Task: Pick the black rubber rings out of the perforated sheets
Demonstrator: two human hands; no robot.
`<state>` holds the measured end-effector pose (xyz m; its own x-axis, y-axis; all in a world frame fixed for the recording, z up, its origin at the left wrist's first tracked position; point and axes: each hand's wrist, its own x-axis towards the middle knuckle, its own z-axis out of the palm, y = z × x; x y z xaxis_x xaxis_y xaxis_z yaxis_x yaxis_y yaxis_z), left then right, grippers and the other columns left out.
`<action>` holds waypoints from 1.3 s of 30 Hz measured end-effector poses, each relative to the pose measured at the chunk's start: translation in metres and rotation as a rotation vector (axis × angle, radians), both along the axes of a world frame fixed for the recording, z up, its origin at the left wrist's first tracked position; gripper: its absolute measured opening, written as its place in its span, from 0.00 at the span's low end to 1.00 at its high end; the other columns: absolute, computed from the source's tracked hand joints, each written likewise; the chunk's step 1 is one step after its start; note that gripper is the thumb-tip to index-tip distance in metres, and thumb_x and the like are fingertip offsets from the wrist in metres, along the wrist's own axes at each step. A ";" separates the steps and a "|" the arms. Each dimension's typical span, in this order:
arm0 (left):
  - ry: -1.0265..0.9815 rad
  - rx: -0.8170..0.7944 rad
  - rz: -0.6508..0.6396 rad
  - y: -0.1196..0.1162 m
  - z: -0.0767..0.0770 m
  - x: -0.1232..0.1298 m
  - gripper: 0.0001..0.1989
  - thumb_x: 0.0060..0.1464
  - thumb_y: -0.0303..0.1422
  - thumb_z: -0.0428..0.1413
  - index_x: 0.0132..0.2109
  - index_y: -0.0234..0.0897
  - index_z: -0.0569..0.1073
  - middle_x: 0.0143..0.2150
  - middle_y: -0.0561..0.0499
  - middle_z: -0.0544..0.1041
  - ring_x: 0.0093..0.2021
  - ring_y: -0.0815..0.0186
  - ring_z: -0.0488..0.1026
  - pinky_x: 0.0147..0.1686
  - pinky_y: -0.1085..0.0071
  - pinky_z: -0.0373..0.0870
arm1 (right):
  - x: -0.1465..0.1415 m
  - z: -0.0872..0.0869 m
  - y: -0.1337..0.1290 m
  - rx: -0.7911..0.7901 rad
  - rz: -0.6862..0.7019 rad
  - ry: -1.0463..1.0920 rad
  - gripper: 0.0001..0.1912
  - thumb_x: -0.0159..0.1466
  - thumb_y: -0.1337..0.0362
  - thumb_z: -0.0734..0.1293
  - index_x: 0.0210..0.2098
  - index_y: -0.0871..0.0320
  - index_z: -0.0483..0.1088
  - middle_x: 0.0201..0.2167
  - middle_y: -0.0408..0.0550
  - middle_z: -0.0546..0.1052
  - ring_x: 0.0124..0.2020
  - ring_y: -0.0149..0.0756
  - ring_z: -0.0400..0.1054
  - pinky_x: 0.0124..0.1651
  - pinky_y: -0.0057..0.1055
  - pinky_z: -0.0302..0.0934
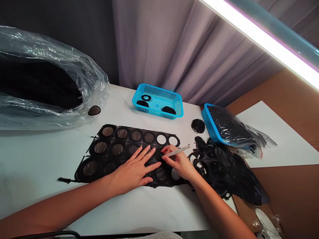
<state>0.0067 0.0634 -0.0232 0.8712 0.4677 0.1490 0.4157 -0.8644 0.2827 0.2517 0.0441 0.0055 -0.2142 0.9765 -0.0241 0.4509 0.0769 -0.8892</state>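
Note:
A black sheet (pixel 124 148) with rows of round openings lies flat on the white table. Many of its rounds show a dark mesh disc, while two at the far right of the back row show white. My left hand (pixel 136 171) rests on the sheet with fingers spread, holding nothing. Close to its right, my right hand (pixel 178 162) pinches a thin pale stick-like tool (pixel 177 151) slanting up to the right. Its lower tip meets the sheet at a round in the middle row; my fingers partly hide that spot.
Loose black sheets with cut-out rounds (pixel 224 169) pile up at right. A blue basket (pixel 159 114) holds black rings; black rings (pixel 198 126) also lie nearby. Another blue basket (pixel 211 126) carries a bagged black bundle. At left, a clear plastic bag (pixel 94 71) holds black material beside a mesh disc (pixel 94 110).

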 end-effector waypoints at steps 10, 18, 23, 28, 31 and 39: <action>0.012 -0.033 0.004 -0.001 0.003 0.000 0.31 0.63 0.45 0.58 0.69 0.52 0.60 0.76 0.45 0.43 0.74 0.45 0.44 0.69 0.46 0.45 | -0.010 -0.003 -0.008 0.120 0.028 -0.134 0.11 0.67 0.67 0.64 0.28 0.54 0.62 0.42 0.50 0.73 0.45 0.40 0.69 0.48 0.38 0.62; -0.004 -0.008 -0.008 0.002 0.002 -0.001 0.32 0.63 0.44 0.58 0.70 0.53 0.58 0.76 0.45 0.44 0.74 0.45 0.44 0.69 0.46 0.46 | 0.016 -0.008 -0.001 0.400 -0.293 -0.492 0.10 0.69 0.69 0.56 0.35 0.54 0.66 0.36 0.53 0.75 0.40 0.45 0.67 0.43 0.40 0.62; 0.019 -0.017 -0.096 -0.015 0.010 -0.011 0.34 0.62 0.45 0.59 0.70 0.53 0.57 0.76 0.46 0.46 0.74 0.48 0.45 0.70 0.48 0.43 | 0.036 0.018 -0.015 0.258 -0.422 -0.330 0.07 0.69 0.62 0.60 0.36 0.54 0.68 0.37 0.50 0.78 0.34 0.41 0.69 0.38 0.36 0.62; 0.019 -0.026 -0.086 -0.038 0.008 -0.017 0.33 0.62 0.47 0.58 0.70 0.55 0.58 0.76 0.47 0.44 0.74 0.48 0.46 0.70 0.51 0.45 | -0.005 0.008 -0.063 0.021 -0.130 -0.091 0.06 0.69 0.61 0.62 0.36 0.54 0.69 0.32 0.46 0.76 0.31 0.37 0.68 0.31 0.31 0.60; 0.038 -0.031 -0.075 -0.041 0.006 -0.017 0.33 0.62 0.45 0.59 0.70 0.56 0.58 0.76 0.47 0.42 0.74 0.47 0.45 0.70 0.50 0.43 | -0.017 -0.001 -0.074 -0.009 -0.102 -0.011 0.09 0.68 0.61 0.63 0.31 0.54 0.66 0.35 0.48 0.76 0.37 0.39 0.71 0.36 0.33 0.63; 0.028 -0.025 -0.081 -0.039 0.008 -0.016 0.33 0.61 0.45 0.60 0.69 0.58 0.58 0.77 0.49 0.42 0.74 0.46 0.46 0.69 0.49 0.45 | -0.018 -0.006 -0.073 0.032 -0.092 -0.020 0.10 0.66 0.64 0.65 0.28 0.55 0.64 0.38 0.48 0.74 0.41 0.39 0.70 0.43 0.35 0.62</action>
